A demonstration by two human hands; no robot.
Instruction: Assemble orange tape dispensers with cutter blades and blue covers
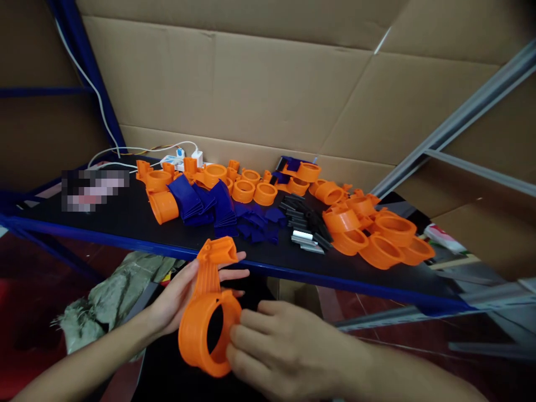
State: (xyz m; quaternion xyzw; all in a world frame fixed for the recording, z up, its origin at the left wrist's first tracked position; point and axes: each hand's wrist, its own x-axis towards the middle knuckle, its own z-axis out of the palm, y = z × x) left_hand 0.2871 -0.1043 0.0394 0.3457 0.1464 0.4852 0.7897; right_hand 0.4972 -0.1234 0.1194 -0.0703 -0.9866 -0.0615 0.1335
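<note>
Two bare hands show in the head view, and one orange piece point(209, 329) is between them, just in front of the near edge of the black table point(121, 220). The piece has a big round ring at the bottom, a thin neck with ridges, and a boxy top. Its long way runs almost straight up and down in the view, with the boxy top nearer the table and the ring nearer the person.

The left hand point(180, 293) is on the left of the piece and behind its neck. Its fingers are spread and poke out past the right side of the neck, so the neck lies across the hand. The left arm comes up from the bottom left corner.

The right hand point(272, 340) is on the right side of the ring and is the closer one to it. Its fingers are bent and pressed together, and they seem to pinch the ring's right edge. The thumb is hidden. The right arm comes in from the bottom right, with the back of the hand facing up.

On the table behind, blue plates point(224, 209), black strips point(295, 212) and more orange pieces point(381, 251) lie in piles, well apart from both hands.
</note>
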